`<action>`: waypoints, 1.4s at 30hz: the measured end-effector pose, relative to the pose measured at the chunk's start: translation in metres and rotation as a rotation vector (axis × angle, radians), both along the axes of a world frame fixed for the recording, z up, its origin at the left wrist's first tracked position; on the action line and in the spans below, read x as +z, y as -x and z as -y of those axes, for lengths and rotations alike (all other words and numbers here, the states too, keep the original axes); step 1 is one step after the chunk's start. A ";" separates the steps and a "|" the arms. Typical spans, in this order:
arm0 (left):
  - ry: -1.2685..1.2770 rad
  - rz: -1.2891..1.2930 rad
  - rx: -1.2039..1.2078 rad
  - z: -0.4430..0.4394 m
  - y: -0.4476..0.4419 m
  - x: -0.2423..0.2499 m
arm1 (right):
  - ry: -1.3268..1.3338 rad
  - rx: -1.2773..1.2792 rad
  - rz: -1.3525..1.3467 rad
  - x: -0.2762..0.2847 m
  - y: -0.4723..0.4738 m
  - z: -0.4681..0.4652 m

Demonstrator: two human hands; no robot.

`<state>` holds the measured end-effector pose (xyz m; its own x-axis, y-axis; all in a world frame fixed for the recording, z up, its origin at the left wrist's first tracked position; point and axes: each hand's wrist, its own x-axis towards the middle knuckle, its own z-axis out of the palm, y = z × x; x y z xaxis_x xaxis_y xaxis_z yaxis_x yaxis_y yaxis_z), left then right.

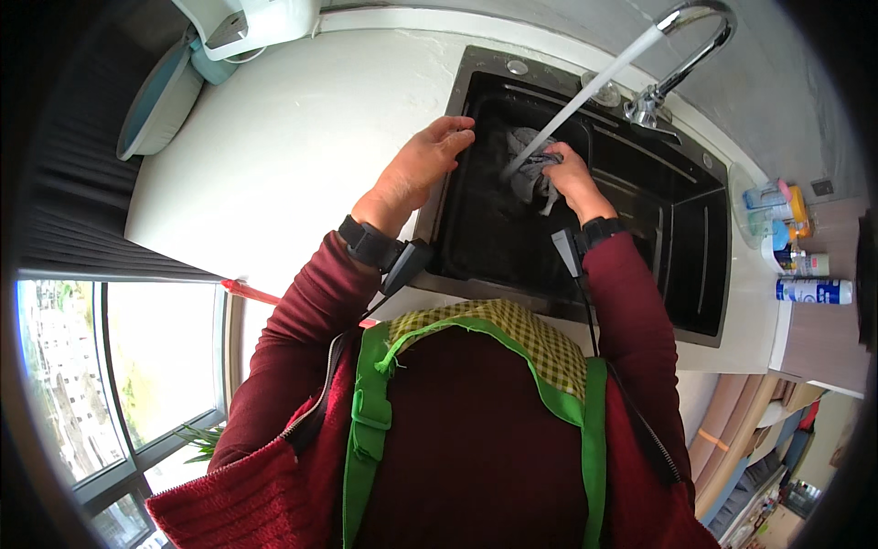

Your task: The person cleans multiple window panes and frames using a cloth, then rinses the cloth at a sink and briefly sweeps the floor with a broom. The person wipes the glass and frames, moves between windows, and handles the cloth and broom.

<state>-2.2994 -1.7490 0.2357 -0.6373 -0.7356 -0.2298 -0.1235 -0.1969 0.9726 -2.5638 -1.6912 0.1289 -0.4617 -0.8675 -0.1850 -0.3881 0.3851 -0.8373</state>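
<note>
My right hand point(575, 177) grips a wet grey cloth point(528, 175) inside the black sink point(507, 254). Water point(590, 92) pours from the chrome faucet point(693, 58) and lands on or beside the cloth. Over the sink's left rim hovers my left hand point(429, 154), with its fingers a little bent and nothing visible in it. The tips of its fingers point toward the basin, apart from the cloth. The sink bottom under the cloth is dark and hard to make out.
A white countertop point(309, 137) runs left of the sink. A basin point(161, 103) leans at its far left, beside a white appliance point(254, 27). Several bottles point(789, 213) and a blue-white spray can point(814, 291) stand to the right. A red object point(250, 291) lies near my left forearm.
</note>
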 end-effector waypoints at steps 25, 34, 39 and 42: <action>-0.651 -0.500 -0.237 -0.033 0.104 -0.065 | 0.907 -0.053 0.823 0.113 -0.016 -0.037; -0.692 -0.320 -0.246 -0.061 0.082 -0.069 | 0.803 -0.124 0.474 0.068 -0.008 -0.039; -0.635 -0.361 -0.269 -0.062 0.078 -0.068 | 0.751 -0.101 0.367 0.073 -0.005 -0.039; -0.645 -0.506 -0.283 -0.062 0.081 -0.071 | 0.636 0.086 -0.165 0.075 -0.013 -0.046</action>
